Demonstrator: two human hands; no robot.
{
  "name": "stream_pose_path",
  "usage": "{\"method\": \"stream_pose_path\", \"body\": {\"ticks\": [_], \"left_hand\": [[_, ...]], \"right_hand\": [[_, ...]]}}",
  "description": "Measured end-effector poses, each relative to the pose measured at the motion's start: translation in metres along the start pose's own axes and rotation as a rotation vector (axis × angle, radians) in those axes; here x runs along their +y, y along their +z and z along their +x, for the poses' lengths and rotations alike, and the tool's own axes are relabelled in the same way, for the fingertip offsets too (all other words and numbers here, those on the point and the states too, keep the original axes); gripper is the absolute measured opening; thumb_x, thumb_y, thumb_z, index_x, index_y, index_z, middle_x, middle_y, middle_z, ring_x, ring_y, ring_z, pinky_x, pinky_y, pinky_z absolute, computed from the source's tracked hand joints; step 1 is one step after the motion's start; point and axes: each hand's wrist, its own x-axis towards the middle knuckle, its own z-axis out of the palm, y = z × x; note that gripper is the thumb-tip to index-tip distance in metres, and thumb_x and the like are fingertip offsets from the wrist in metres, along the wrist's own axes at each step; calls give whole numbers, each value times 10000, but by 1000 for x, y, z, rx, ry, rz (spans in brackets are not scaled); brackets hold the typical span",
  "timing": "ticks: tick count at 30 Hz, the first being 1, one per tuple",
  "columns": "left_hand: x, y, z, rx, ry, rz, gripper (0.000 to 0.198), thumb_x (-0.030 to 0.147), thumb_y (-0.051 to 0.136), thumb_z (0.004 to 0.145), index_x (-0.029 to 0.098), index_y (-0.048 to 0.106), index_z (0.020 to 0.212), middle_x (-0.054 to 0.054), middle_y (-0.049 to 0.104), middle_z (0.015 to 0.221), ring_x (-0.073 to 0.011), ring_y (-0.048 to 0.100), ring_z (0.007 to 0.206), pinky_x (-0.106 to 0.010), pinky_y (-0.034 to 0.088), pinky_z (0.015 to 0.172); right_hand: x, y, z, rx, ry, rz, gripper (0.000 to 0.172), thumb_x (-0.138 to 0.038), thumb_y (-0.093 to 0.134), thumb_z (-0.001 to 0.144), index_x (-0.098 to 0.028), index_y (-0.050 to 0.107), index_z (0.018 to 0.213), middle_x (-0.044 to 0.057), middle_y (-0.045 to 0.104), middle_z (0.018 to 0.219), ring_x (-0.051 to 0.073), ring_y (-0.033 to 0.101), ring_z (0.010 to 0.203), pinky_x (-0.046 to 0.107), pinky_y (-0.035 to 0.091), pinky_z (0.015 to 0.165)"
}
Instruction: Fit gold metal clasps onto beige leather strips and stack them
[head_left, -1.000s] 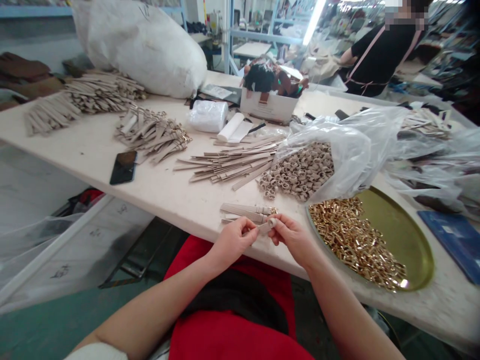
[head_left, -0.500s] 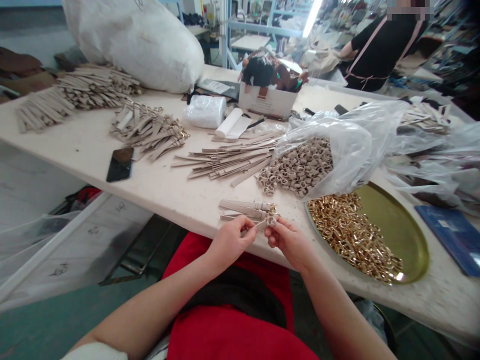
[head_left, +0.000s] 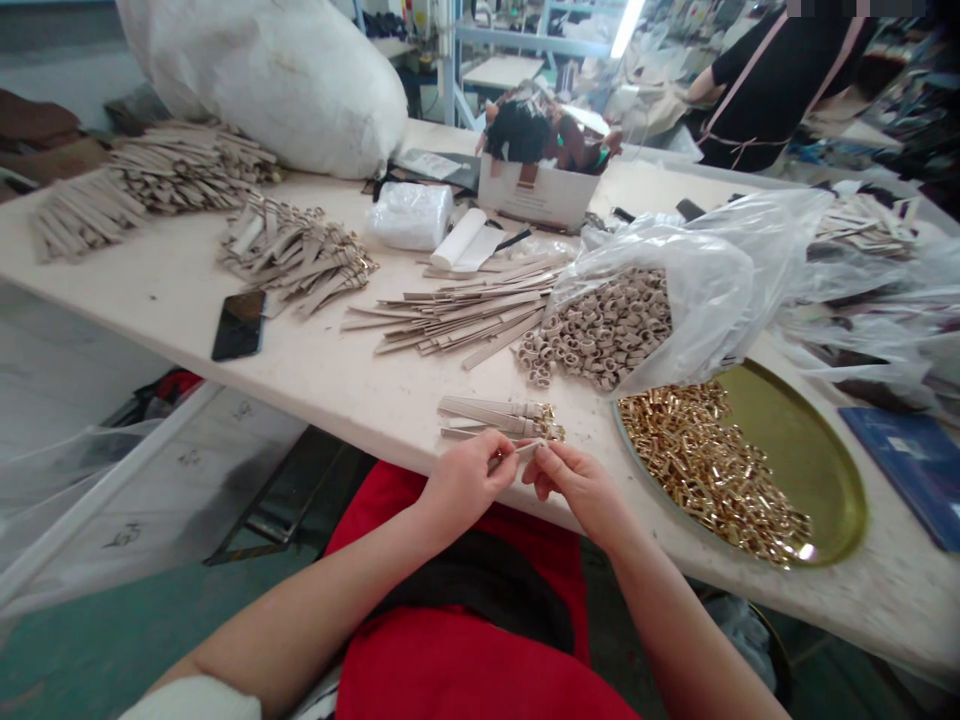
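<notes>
My left hand [head_left: 466, 482] and my right hand [head_left: 571, 482] meet at the table's near edge, both pinched on one short beige strap [head_left: 523, 452] held between them. Just beyond my fingers lies a small stack of beige straps with gold ends [head_left: 495, 417]. To the right sits a round gold tray [head_left: 802, 450] with a heap of gold metal clips [head_left: 705, 470]. Above the tray, an open clear bag [head_left: 690, 290] spills several small beige loops [head_left: 600, 330].
A loose fan of beige strips [head_left: 465, 315] lies mid-table, more strap piles [head_left: 296, 255] at the left and back left. A black phone [head_left: 238, 325] lies near the left edge. A big white sack [head_left: 277, 75], a white box [head_left: 536, 195] and another person [head_left: 780, 85] are at the back.
My hands have stayed at the table edge on the same strap, working its end; the small loop seen at the strap's tip before is now hidden by my right fingers.
</notes>
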Motion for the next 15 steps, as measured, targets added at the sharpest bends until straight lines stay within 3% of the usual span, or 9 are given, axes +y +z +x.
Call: {"method": "stream_pose_path", "body": {"ticks": [5,9,12,15], "left_hand": [[0,-2,-1,-84,33,88,133,246,457,805,175,548,738,26,552,650,-109,487,609,-212,330,573],[0,-1,-1,-201,-9,-15,154,275,485,786,160,562,720,21,556,626,-110,482,587,-204,345,556],[2,-1,-3,-200,-23,-122,146,264,482,784,149,560,740,16,556,641,-108,482,596,-200,356,556],[5,-2,-7,-212,-3,-235,165,254,438,814,142,555,843,11,554,672,-103,481,600,-201,373,566]], "right_hand": [[7,-3,-5,144,-81,-358,273,-421,535,754,-181,525,624,-35,461,522,98,396,499,229,298,487],[10,-6,-10,27,-171,-542,293,-415,513,776,-185,503,594,-35,437,533,106,387,529,235,264,497],[12,-4,-11,-41,-118,-427,292,-446,522,766,-182,508,642,-43,420,545,100,374,529,229,266,494],[12,0,-10,5,-79,-217,287,-455,537,752,-180,514,673,-46,432,551,94,378,518,225,297,496]]}}
